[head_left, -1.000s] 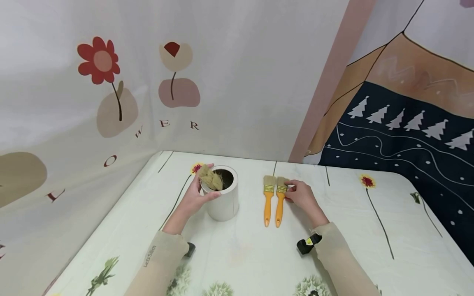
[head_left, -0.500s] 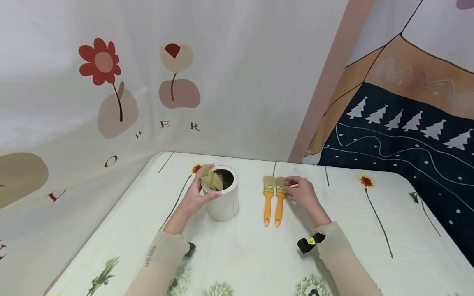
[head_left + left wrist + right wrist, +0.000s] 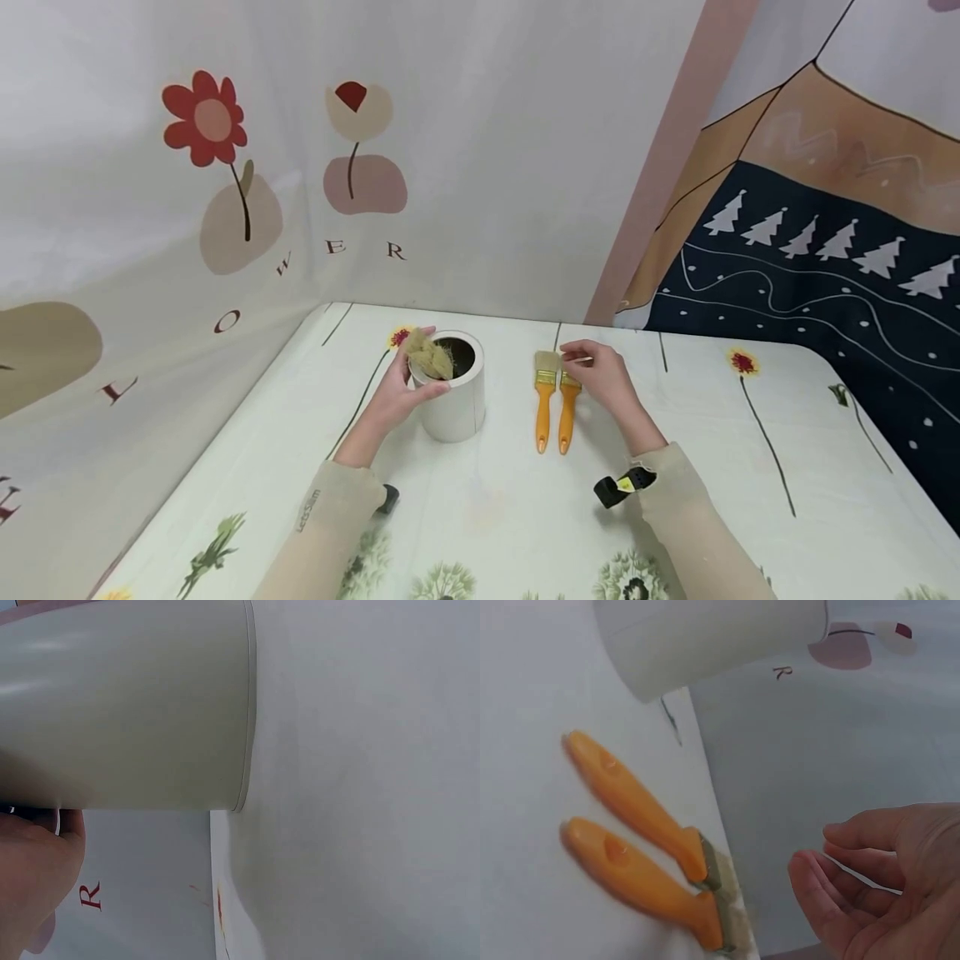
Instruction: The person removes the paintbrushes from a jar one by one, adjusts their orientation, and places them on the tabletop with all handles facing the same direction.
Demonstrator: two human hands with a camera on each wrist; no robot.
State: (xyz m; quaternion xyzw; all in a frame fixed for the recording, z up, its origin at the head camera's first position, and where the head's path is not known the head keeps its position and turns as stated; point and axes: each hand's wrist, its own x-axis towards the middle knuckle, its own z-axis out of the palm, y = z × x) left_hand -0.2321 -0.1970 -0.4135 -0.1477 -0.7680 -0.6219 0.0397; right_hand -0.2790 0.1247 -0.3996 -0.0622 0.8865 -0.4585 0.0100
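A white cylindrical container (image 3: 454, 408) stands upright on the left side of the table. My left hand (image 3: 392, 398) grips it, thumb across the near side below the rim and fingers round the far side. From its opening a tuft of tan fibrous material (image 3: 431, 357) pokes out over the left rim, close to my fingers. To the right lie two paintbrushes side by side, a left paintbrush (image 3: 543, 408) and a right paintbrush (image 3: 567, 417), orange handles towards me. My right hand (image 3: 606, 377) hovers over the right paintbrush's bristles, partly hiding them, its fingers loosely curled and holding nothing.
A white flower-print cloth covers the table (image 3: 487, 517). Behind and left hangs a pale printed curtain (image 3: 495, 167). At the right a dark curtain with tree shapes (image 3: 810, 275) drops beside the table edge. Black wrist cameras sit at both cuffs.
My right hand has risen from beside the right paintbrush and shifted slightly left over its bristles. The left hand and the container have stayed put. The head view has tilted slightly.
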